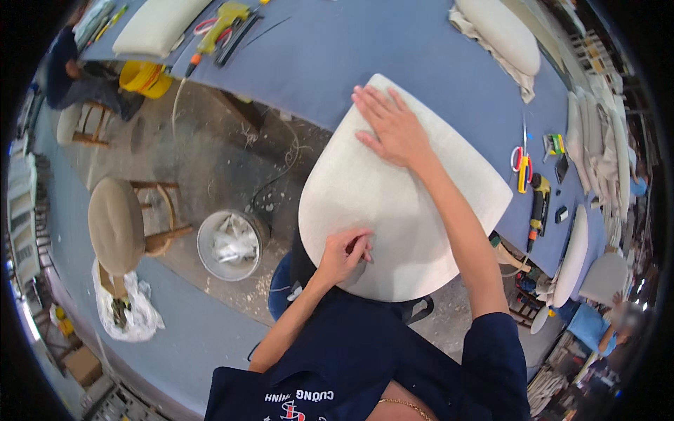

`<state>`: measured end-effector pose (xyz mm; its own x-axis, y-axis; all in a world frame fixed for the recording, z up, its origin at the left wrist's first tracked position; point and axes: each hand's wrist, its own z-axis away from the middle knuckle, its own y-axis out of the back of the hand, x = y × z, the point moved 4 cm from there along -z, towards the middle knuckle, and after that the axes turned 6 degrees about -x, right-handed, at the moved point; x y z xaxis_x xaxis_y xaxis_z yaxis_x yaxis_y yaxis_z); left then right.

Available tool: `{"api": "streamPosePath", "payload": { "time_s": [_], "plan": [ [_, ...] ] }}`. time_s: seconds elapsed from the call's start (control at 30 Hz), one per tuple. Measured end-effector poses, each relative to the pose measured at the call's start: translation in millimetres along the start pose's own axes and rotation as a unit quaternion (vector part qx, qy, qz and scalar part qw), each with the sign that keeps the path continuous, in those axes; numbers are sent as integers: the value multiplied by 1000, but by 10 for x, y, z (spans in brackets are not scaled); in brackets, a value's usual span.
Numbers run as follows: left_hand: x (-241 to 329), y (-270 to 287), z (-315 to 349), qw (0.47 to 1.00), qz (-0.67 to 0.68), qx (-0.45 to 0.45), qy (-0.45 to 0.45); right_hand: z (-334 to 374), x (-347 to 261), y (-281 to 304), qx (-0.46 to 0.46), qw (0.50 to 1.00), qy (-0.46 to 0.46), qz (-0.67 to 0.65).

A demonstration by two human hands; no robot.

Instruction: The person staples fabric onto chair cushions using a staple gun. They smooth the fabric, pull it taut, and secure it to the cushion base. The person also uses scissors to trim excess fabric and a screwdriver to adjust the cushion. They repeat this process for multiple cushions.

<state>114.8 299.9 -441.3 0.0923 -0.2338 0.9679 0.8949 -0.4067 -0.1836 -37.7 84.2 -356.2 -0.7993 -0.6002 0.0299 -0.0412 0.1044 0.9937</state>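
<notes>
A large pale upholstered seat cushion (421, 210), rounded on one side and tapering to blunt corners, lies across my lap and over the table's near edge. My right hand (393, 130) rests flat near its far corner, fingers stretched out over the cloth. Close to the cushion's near left part, my left hand (346, 254) has its fingers curled and thumb drawn in. Whatever it pinches, if anything, is too small to make out. Faint creases show in the fabric beside that hand.
On the blue-covered table (316, 49) lie a staple gun (225, 28), red-handled scissors (521, 161) and another yellow-black air tool (539, 207). Further cushions (498, 35) sit around. Left on the floor are a scrap bucket (230, 245) and a round stool (118, 224). People (597, 330) work nearby.
</notes>
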Motion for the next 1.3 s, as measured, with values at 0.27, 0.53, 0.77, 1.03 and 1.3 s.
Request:
{"api": "streamPosePath", "payload": {
  "time_s": [0.27,0.53,0.77,1.03,1.3],
  "plan": [
    [29,64,-6,1000,-19,5,5,327,-45,77,36,994,-78,-60],
    [114,76,-11,1000,2,-6,20,1754,-275,262,72,938,-331,-79],
    [761,799,-193,919,-304,220,-125,3319,-1120,-20,159,819,-543,-98],
    [2,1117,-586,995,-65,82,-1,4014,-1308,-824,399,359,-619,-573],
    [-403,798,-740,981,170,86,32,4079,-784,240,452,432,-583,-518]
  ]
}}
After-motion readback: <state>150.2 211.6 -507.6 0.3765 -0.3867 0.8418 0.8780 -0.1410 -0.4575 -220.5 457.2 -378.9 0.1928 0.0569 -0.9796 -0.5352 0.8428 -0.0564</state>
